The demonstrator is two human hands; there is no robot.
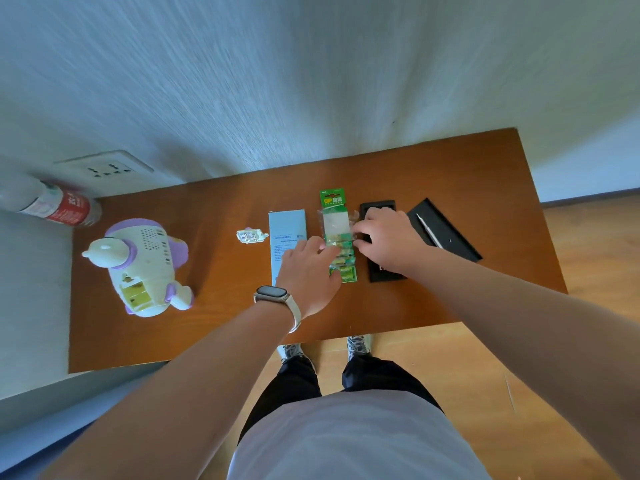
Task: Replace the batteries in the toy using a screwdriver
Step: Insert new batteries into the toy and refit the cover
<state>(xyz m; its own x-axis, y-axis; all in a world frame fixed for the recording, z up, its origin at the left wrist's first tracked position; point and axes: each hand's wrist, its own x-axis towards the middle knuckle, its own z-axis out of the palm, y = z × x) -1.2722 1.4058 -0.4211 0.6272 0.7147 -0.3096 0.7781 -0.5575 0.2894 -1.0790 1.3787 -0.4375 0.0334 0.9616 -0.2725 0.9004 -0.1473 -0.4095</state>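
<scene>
Fingers [362,234] of the left hand [308,271] and right hand [384,237] pinch the battery pack [336,220] on the table [225,323], well apart from the toy [142,265] lying at its left end. Tearing too hard could scatter batteries [343,271] off the edge.
</scene>
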